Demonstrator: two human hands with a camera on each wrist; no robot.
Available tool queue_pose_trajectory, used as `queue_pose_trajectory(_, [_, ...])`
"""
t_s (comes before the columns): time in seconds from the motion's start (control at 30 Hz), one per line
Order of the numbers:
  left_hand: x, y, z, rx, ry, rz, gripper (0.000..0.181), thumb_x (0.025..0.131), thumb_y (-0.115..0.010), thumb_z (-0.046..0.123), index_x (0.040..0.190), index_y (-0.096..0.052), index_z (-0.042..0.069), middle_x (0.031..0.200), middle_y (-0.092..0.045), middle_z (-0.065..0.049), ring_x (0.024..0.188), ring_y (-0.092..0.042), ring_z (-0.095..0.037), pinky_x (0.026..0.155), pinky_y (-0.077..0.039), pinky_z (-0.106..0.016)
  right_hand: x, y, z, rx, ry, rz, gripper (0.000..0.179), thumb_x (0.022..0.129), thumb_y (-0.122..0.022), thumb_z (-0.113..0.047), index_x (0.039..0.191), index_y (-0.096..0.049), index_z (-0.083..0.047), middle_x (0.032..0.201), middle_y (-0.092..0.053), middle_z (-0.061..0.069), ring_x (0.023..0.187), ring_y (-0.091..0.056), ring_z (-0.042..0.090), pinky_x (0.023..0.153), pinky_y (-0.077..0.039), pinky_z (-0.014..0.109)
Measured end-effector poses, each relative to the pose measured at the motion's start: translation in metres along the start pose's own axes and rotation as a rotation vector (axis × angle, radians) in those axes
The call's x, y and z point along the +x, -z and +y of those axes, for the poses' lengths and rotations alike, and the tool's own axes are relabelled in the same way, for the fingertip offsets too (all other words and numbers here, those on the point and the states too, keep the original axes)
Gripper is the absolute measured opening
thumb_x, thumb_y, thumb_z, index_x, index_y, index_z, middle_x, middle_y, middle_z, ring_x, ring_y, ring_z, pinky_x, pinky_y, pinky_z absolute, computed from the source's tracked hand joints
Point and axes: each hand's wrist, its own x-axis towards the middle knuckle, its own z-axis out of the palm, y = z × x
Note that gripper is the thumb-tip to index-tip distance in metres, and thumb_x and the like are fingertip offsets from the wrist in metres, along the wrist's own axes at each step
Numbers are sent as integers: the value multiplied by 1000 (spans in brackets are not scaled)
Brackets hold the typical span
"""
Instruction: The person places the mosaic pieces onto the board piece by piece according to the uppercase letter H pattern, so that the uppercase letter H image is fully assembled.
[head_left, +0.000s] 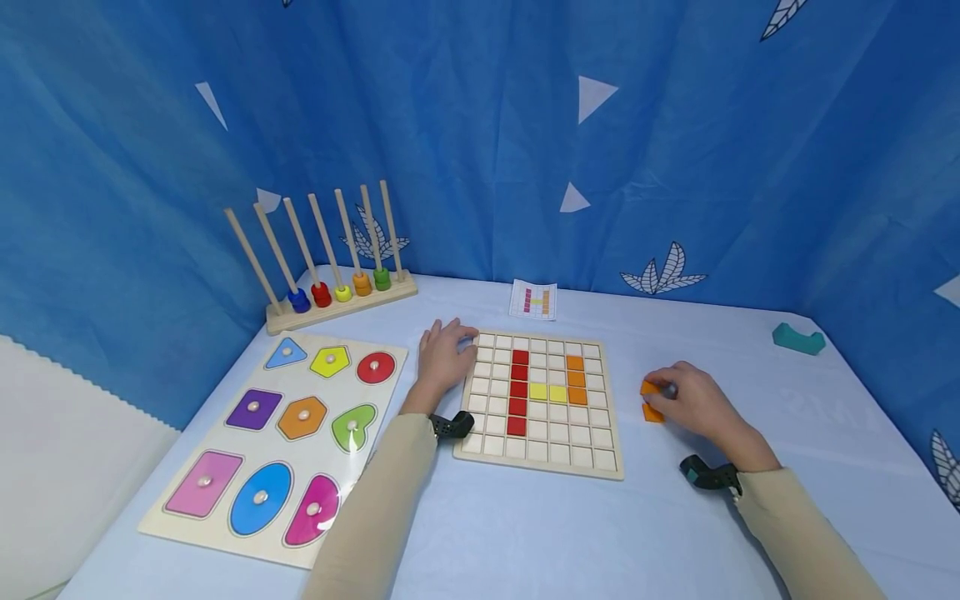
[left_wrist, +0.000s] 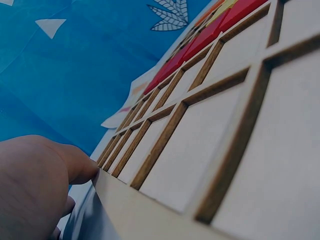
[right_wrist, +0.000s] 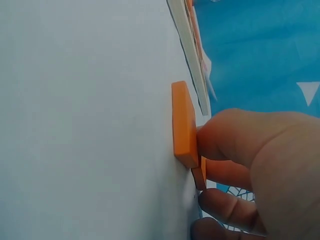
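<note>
A wooden grid board (head_left: 540, 464) lies flat, with a column of several red tiles (head_left: 518, 389), two yellow tiles (head_left: 558, 393) and three orange tiles (head_left: 576, 378) set in its squares. My left hand (head_left: 444, 357) rests at the board's upper left edge, fingertips against the rim, as the left wrist view also shows. To the right of the board, my right hand (head_left: 693, 400) pinches a loose orange tile (head_left: 648, 388) between thumb and fingers. Another orange tile (right_wrist: 184, 125) lies on the cloth right beside the thumb.
A small pattern card (head_left: 533, 300) lies behind the board. On the left are a shape puzzle board (head_left: 277, 454) with knobbed pieces and a peg stand (head_left: 341, 307) with coloured rings. A green curved block (head_left: 798, 339) sits at the far right, before the blue curtain (head_left: 480, 142).
</note>
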Motion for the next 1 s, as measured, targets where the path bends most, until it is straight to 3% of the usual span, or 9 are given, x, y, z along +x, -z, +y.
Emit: queue_pose_trajectory(1.0, [-1, 2, 2, -8, 0, -6, 37, 98, -55, 23, 130, -69, 14, 159, -46, -17, 156, -21, -45, 129, -12, -58, -1, 4, -4, -37, 17, -10, 29, 85, -78, -16, 108, -75, 1, 98, -69, 18, 79, -55, 23, 68, -50, 34])
